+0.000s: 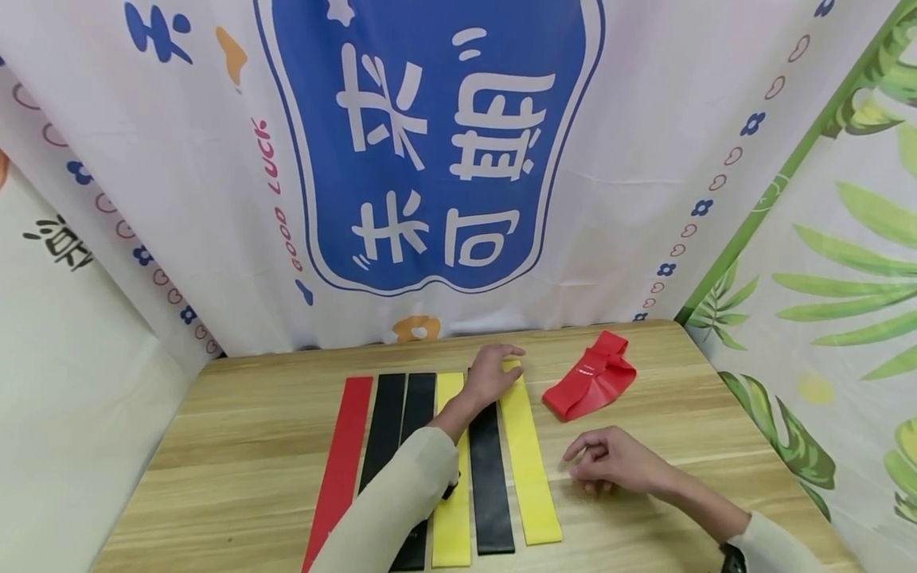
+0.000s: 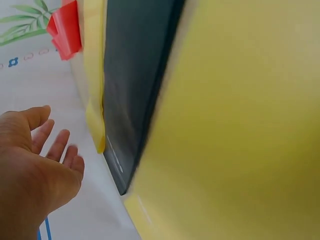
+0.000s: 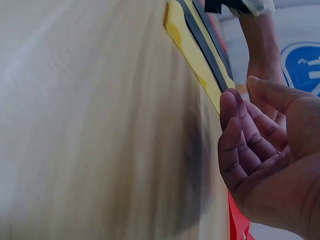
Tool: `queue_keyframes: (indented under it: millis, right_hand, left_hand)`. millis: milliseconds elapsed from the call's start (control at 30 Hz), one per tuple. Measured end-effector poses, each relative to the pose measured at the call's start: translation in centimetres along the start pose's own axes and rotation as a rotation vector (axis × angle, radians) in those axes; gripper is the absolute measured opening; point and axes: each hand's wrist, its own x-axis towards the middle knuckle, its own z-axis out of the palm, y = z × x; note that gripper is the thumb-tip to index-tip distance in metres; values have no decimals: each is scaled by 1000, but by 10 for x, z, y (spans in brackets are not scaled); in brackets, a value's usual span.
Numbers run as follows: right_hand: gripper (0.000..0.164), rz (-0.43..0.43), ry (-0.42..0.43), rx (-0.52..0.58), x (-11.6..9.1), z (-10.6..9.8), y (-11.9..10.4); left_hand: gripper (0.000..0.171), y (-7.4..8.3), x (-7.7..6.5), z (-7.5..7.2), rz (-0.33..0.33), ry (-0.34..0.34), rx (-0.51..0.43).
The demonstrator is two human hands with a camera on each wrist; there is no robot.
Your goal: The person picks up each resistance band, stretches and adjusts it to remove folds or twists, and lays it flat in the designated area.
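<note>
Flat elastic bands lie side by side, lengthwise away from me. From the left come a red band (image 1: 344,458), two black bands (image 1: 384,418), a yellow band (image 1: 452,533), another black band (image 1: 490,493) and a second yellow band (image 1: 532,477) on the right. My left hand (image 1: 490,376) is over the far ends of the two rightmost bands; in its wrist view the fingers are spread loosely and hold nothing. Right of the last yellow band, my right hand (image 1: 618,461) hovers over the table, fingers loosely bent and nothing in them. My left forearm hides parts of the middle bands.
A crumpled, folded red band (image 1: 591,378) lies at the far right of the wooden table (image 1: 236,461). Behind the table hangs a white printed curtain (image 1: 623,199) with a blue sign; a leaf-patterned cloth (image 1: 845,286) borders the right side.
</note>
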Motion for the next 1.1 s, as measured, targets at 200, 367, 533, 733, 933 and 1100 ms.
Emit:
queue_keyframes:
  millis: [200,367,533,733,933,1100]
  right_hand:
    - [27,-22,94,-46,2,-27,1]
    - [30,-11,174,-77,3,-44,4]
    - [31,2,251,-101,4,-58,8]
    - [33,5,403,-167,7,-76,18]
    - [38,1,545,-189,14,-92,32]
    - [40,1,625,-263,20,-102,43]
  left_hand:
    - [34,9,0,7,0,-47,-18]
    - [37,17,-1,15,-28,-89,-51]
    - [42,25,-1,25,-63,-132,-88]
    - [53,37,-2,37,-72,-177,-52]
    - [67,43,-2,47,-124,-213,-3]
    - [75,46,-1,56,-150,-230,32]
